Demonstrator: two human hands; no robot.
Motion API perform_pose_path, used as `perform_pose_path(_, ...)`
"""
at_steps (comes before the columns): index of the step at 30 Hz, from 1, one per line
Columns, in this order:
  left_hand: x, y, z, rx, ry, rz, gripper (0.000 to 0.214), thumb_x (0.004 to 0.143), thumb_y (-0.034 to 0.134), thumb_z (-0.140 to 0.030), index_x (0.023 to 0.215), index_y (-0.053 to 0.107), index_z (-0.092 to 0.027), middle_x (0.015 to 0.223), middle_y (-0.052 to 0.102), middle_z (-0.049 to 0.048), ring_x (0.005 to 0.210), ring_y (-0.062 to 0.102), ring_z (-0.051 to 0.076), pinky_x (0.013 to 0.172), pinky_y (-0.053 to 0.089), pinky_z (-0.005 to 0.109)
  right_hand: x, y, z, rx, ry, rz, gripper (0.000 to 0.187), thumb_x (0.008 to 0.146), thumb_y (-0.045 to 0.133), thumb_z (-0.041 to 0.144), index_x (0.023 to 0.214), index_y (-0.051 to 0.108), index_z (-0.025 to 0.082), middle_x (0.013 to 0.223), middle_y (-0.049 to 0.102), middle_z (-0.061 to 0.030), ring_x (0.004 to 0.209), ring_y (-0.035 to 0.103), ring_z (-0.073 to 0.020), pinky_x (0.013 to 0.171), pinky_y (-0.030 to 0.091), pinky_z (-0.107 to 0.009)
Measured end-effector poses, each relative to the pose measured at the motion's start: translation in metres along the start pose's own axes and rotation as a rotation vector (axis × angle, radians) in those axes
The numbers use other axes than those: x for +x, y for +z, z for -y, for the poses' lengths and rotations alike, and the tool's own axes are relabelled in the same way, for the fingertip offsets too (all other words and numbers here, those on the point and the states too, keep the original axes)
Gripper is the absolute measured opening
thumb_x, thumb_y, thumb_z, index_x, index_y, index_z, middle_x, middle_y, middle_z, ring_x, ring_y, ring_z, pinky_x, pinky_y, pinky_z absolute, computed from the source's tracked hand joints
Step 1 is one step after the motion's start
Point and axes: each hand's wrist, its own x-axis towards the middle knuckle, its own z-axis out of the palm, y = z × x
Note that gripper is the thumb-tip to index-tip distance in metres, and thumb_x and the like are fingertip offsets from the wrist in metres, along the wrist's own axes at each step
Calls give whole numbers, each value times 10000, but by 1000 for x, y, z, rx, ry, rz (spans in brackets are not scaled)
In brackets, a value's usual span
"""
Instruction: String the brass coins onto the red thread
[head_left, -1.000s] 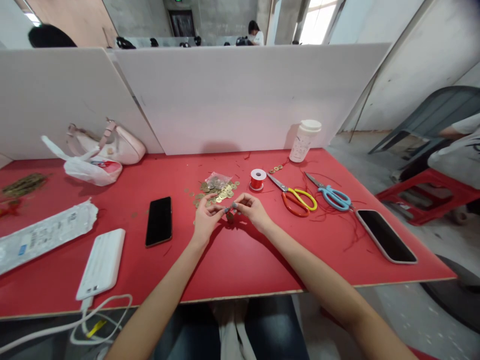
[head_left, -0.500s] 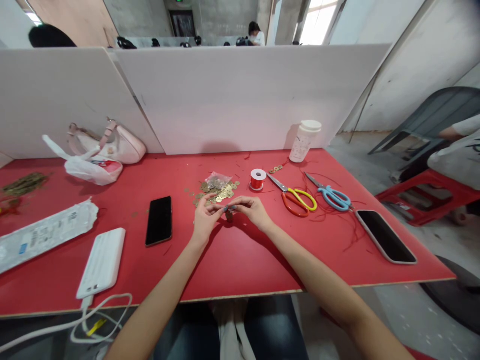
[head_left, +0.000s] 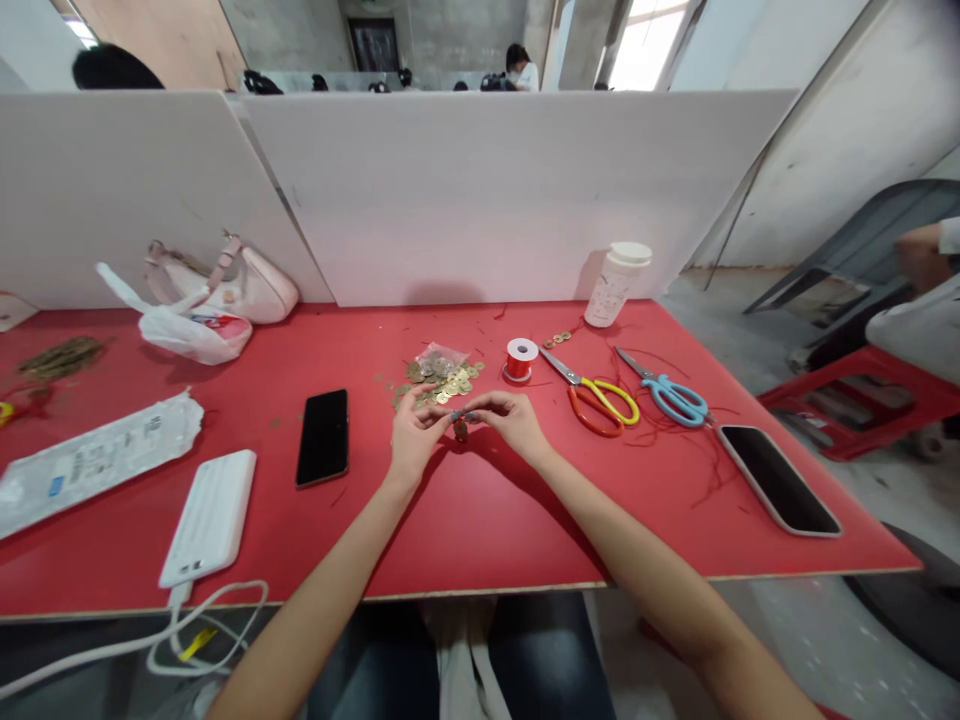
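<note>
My left hand and my right hand meet above the middle of the red table, fingertips pinched together. Just beneath them hangs a small brass coin with a bit of red thread at it. The thread between the fingers is too fine to follow. Beyond my fingers lies a pile of brass coins, with a clear plastic bag on its far side. A spool of red thread stands to the right of the pile.
Yellow-and-red scissors, blue scissors, a white cup and a phone are on the right. A black phone, power bank, plastic packet and pink handbag are on the left. A white partition stands behind.
The view has shifted slightly. The coin under my fingertips has turned a little and red thread shows at it more plainly. Both hands keep their pinch.
</note>
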Motion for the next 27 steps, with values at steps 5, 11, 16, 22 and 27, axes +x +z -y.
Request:
perform_pose_path(5,1,0,1,-6,0,-8,593,640,832,-327,1124,515,-199,727,739,8,735,732,212,787,561,346,0,-1,1,-17,-30,17,95,709,705,265,758,760,205,793,747,-41,773,689,-194,808,563,-354)
perform_pose_path(11,0,2,1,-1,-2,-4,587,643,834,-334,1124,525,-200,716,736,9,720,731,216,779,566,350,-1,-1,2,-87,-126,52,70,731,696,236,732,764,219,810,711,-41,771,670,-189,782,553,-344)
perform_pose_path(16,-2,2,-1,6,-3,5,583,657,828,-330,1132,516,-198,724,740,17,712,728,210,776,570,346,-1,1,1,-64,-87,22,85,704,725,238,782,750,216,768,724,-25,711,672,-177,756,557,-340)
perform_pose_path(22,-2,1,-3,18,26,-17,554,665,811,-301,1128,523,-202,735,741,10,708,727,207,716,574,320,-3,3,1,-48,-60,20,89,719,694,251,775,740,199,792,749,-40,763,700,-199,784,559,-353)
perform_pose_path(27,-3,2,-3,22,44,-43,542,664,809,-307,1117,531,-200,732,739,5,698,725,202,694,576,311,-2,1,2,-221,-151,-6,105,775,665,259,815,746,206,846,752,-50,812,694,-199,785,542,-346)
